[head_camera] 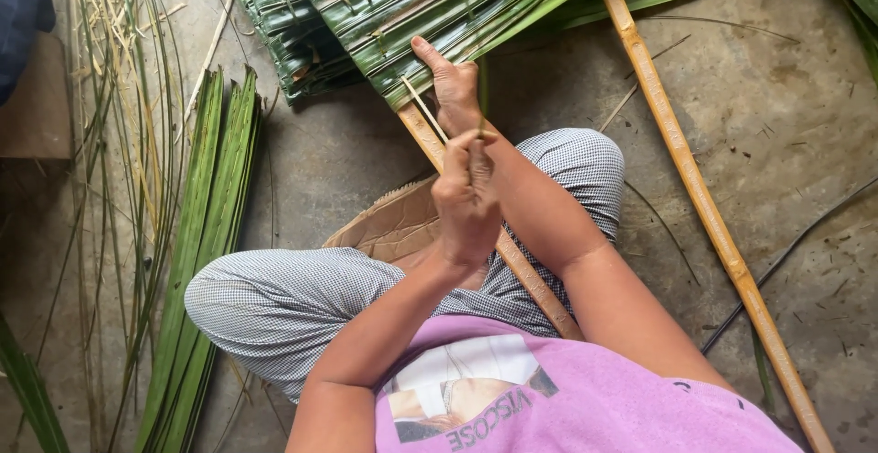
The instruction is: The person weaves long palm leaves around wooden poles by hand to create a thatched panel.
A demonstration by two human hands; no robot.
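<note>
L hand (466, 202) is shut tight round a thin green strip (482, 96), held up over the lap. R hand (450, 85) lies flat w/ fingers open on the leaf mat (412, 14), by a small pale stick (425, 110). A bamboo pole (530, 279) runs under the arms, partly hidden. Mat top is cut off. Loose long leaves (206, 234) lie on the floor (786, 124).

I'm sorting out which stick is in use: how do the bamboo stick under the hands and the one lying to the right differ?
The near bamboo stick runs across the person's lap, its far end under the stitched leaf panel; the right bamboo stick lies on the concrete floor, touched by neither hand. The near one is mostly hidden; the right one shows far more of its length. Both are tan and slant alike.
</note>
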